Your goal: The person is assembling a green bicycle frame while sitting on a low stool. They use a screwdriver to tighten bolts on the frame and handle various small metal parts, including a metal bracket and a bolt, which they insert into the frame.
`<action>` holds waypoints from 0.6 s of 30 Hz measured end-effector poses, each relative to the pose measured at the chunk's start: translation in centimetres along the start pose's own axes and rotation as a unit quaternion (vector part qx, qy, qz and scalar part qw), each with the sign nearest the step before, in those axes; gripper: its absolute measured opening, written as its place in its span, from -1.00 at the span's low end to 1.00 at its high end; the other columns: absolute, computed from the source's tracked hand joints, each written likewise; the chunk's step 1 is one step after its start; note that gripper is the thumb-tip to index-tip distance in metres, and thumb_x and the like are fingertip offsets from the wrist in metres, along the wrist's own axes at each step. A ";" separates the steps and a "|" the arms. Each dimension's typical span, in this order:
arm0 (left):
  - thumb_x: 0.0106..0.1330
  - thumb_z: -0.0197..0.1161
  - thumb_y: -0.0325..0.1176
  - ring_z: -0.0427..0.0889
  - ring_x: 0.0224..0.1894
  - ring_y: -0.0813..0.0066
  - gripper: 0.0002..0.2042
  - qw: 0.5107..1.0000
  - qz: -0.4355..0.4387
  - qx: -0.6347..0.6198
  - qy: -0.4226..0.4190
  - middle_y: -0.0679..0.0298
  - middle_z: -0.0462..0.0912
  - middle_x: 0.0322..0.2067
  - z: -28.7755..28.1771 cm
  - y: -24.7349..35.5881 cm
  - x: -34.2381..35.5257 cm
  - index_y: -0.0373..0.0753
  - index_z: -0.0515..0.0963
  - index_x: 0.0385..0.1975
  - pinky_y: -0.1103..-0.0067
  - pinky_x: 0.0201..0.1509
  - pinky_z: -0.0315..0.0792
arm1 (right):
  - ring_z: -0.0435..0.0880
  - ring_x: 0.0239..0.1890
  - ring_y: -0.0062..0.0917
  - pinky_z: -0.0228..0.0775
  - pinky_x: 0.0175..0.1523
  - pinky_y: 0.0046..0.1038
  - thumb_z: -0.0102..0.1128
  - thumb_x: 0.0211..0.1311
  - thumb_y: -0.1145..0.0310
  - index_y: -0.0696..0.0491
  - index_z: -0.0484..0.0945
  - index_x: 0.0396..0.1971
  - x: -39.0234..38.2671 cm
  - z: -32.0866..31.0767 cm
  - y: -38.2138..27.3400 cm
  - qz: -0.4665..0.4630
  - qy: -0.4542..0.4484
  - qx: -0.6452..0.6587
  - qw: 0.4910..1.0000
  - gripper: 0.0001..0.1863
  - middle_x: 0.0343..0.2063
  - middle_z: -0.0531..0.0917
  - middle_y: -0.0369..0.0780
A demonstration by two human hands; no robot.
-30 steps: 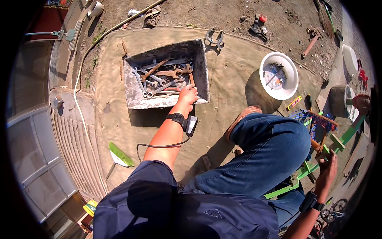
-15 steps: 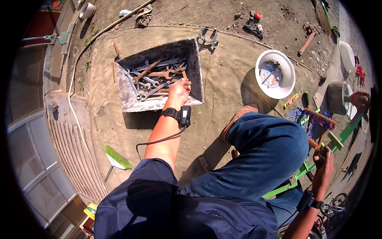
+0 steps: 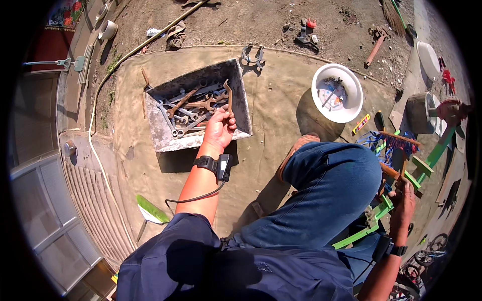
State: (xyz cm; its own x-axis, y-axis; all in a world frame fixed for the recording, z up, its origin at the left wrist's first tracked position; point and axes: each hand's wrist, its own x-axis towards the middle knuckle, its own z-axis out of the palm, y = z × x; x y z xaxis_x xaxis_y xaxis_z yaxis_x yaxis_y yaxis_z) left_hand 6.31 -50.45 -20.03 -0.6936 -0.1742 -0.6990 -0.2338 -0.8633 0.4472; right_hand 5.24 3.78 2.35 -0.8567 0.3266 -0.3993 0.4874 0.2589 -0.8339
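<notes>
My left hand (image 3: 220,126) is closed around a rusty wrench (image 3: 228,96), whose curved end points up and away from me. It is held over the near right part of a grey, stained trough (image 3: 243,108). Inside the trough lies a heap of wrenches (image 3: 188,103), some rusty brown, some silver. At the far right, my right hand (image 3: 403,205) grips an orange-brown bar-shaped tool (image 3: 390,170) beside a green metal frame (image 3: 422,170). Its lower fingers are partly hidden, so its full grip cannot be seen.
A white basin (image 3: 357,95) with scraps stands right of the trough. Near it lie a yellow level (image 3: 361,125) and a blue-red fringed piece (image 3: 401,143). A green-bristled brush (image 3: 152,209) lies at left; a pale hose (image 3: 91,118) runs along the mat.
My left hand has turned the wrench upward and lifted it a little, drawing it toward me. My right hand stays by the frame, with little movement.
</notes>
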 end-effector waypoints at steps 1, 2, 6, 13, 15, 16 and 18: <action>0.27 0.09 -0.51 0.44 -0.45 0.53 -0.77 0.999 0.009 0.039 -0.037 0.32 0.47 -0.46 1.4 -0.2 -1.3 -0.21 0.44 -0.08 0.66 -0.43 0.31 | 0.56 -0.43 -0.70 0.41 -0.25 -0.64 -0.05 0.45 0.13 0.13 0.48 0.04 -0.4 0.2 -0.2 0.002 -0.009 0.012 1.000 -0.60 -0.30 0.56 -0.31; 0.27 0.11 -0.52 0.46 -0.43 0.55 -0.73 0.995 0.015 0.076 -0.069 0.32 0.48 -0.43 3.6 -0.3 -2.9 -0.22 0.41 -0.03 0.68 -0.40 0.34 | 0.56 -0.43 -0.70 0.41 -0.25 -0.63 -0.04 0.44 0.13 0.13 0.47 0.04 -0.8 0.6 -0.5 0.002 -0.017 0.026 1.000 -0.60 -0.30 0.56 -0.31; 0.28 0.14 -0.52 0.51 -0.34 0.59 -0.56 0.934 0.056 0.270 -0.227 0.29 0.51 -0.30 13.4 0.3 -9.8 -0.27 0.29 0.17 0.68 -0.25 0.44 | 0.63 -0.35 -0.66 0.46 -0.18 -0.62 -0.02 0.44 0.15 0.11 0.45 0.08 -2.1 2.3 -3.1 -0.014 -0.063 0.078 0.995 -0.60 -0.25 0.59 -0.27; 0.32 0.14 -0.52 0.48 -0.30 0.58 -0.58 0.730 0.066 0.418 -0.537 0.27 0.51 -0.34 27.9 -4.3 -19.1 -0.29 0.31 0.18 0.63 -0.19 0.40 | 0.56 -0.02 -0.50 0.37 0.09 -0.47 -0.02 0.44 0.17 0.22 0.37 0.19 -5.9 2.3 -8.8 -0.173 -0.174 0.214 0.946 -0.51 -0.08 0.59 -0.15; 0.33 0.08 -0.57 0.48 -0.28 0.63 -0.58 0.664 0.032 0.436 -0.607 0.30 0.50 -0.29 30.7 -7.6 -21.5 -0.31 0.30 0.20 0.64 -0.15 0.41 | 0.53 0.06 -0.45 0.36 0.15 -0.41 -0.07 0.46 0.20 0.20 0.26 0.27 -7.4 0.3 -8.8 -0.237 -0.155 0.269 0.920 -0.49 -0.02 0.58 -0.12; 0.33 0.09 -0.56 0.48 -0.28 0.63 -0.59 0.648 -0.005 0.437 -0.624 0.30 0.50 -0.29 32.2 -9.6 -22.7 -0.31 0.30 0.19 0.64 -0.14 0.41 | 0.53 0.07 -0.44 0.36 0.15 -0.41 -0.07 0.46 0.21 0.19 0.24 0.28 -8.2 -1.3 -9.0 -0.228 -0.144 0.309 0.912 -0.48 -0.02 0.58 -0.12; 0.35 0.10 -0.53 0.47 -0.26 0.63 -0.61 0.624 -0.070 0.438 -0.643 0.32 0.50 -0.28 33.6 -13.8 -24.9 -0.31 0.31 0.17 0.63 -0.13 0.42 | 0.54 0.07 -0.43 0.36 0.16 -0.39 -0.05 0.45 0.19 0.17 0.22 0.29 -9.6 -4.5 -7.4 -0.212 -0.135 0.406 0.879 -0.46 -0.03 0.59 -0.12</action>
State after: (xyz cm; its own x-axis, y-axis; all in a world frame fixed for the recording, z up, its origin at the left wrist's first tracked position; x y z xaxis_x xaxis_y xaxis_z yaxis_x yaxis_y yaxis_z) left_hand 3.90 -18.25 9.92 -0.4657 0.8849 0.0092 -0.2454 -0.1392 0.9594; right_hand 10.60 2.77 14.10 -0.9944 0.1023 0.0282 -0.0728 -0.4642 -0.8827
